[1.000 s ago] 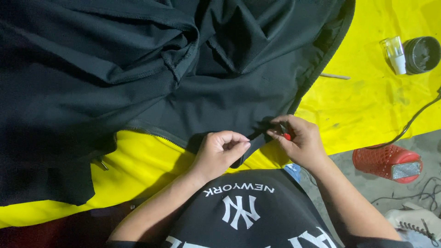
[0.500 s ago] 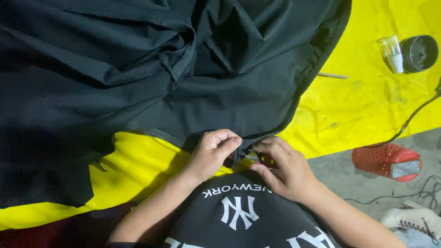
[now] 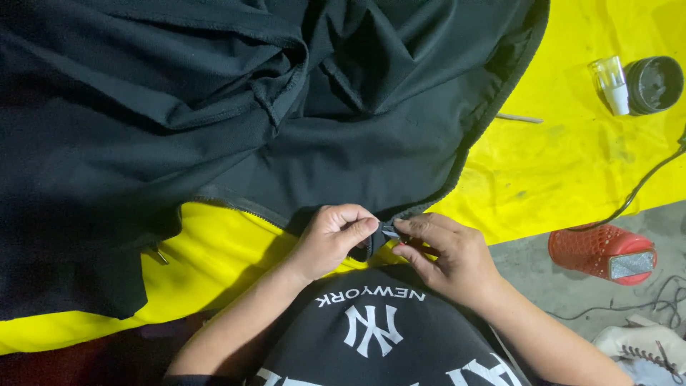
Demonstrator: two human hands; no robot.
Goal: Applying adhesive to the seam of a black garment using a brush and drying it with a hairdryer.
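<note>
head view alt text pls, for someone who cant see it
Seen from above, a person's left hand and right hand pinch the lower corner of a black garment between their fingertips, at the zipper end. The garment lies crumpled on a yellow sheet; a dark round container, a small clear bottle and a red object sit to the right.

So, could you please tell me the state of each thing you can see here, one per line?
Left hand: closed, pinching the garment's corner.
Right hand: closed, fingertips pinching the same corner from the other side.
Black garment: crumpled and spread over the sheet, its lower corner held.
Yellow sheet: laid flat, stained.
Dark jar: lying on its side.
Small clear bottle: beside the jar, white cap on.
Red plastic item: lying on the grey floor.
</note>
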